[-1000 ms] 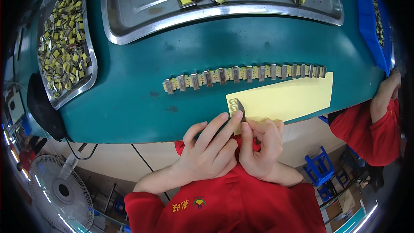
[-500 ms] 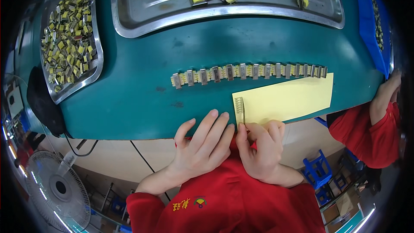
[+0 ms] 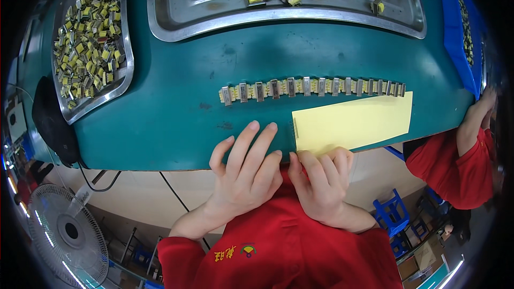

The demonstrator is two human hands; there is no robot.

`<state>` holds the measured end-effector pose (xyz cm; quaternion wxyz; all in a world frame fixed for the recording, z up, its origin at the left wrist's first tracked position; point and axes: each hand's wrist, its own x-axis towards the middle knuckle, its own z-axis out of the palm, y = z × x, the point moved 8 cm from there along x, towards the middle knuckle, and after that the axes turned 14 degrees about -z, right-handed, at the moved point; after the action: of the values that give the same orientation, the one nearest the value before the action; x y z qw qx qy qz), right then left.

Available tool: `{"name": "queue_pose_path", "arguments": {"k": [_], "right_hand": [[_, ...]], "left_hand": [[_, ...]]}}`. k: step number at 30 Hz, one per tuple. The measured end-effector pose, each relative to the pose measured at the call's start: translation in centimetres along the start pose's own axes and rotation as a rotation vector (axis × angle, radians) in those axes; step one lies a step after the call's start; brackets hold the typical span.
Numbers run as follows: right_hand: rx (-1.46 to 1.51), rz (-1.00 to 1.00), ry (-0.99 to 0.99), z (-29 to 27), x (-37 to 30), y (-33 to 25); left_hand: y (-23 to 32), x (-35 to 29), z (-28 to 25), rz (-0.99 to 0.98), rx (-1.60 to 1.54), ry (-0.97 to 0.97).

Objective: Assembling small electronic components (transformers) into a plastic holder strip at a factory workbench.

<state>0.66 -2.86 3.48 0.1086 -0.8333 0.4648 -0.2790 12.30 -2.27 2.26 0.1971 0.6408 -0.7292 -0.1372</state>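
At the left, one fan [image 3: 69,230] is seen, then one metal tray [image 3: 101,103] heaped with components. The left hand [image 3: 246,168] is open, empty. Beyond it, a second tray [image 3: 278,15] is set; about fifteen components are lined in one row [image 3: 313,86] on the scuffed green table [image 3: 176,107]. One yellow sheet [image 3: 353,120] is laid nearer, its near left corner met by the right hand [image 3: 323,182]; whether it is gripped cannot be told. Blue stools [image 3: 393,211] and one co-worker [image 3: 455,163] are seen rightward.

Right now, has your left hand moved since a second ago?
Yes: the left hand has moved left, off the yellow paper it overlapped before.
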Motion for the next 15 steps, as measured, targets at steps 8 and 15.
{"name": "queue_pose_path", "arguments": {"k": [8, 15], "right_hand": [[0.009, 0.000, 0.007, 0.07, 0.19, -0.05], [0.050, 0.028, 0.007, -0.13, 0.25, 0.32]], "left_hand": [[-0.23, 0.26, -0.26, -0.002, 0.004, 0.006], [0.02, 0.47, -0.14, 0.024, 0.065, -0.014]]}}
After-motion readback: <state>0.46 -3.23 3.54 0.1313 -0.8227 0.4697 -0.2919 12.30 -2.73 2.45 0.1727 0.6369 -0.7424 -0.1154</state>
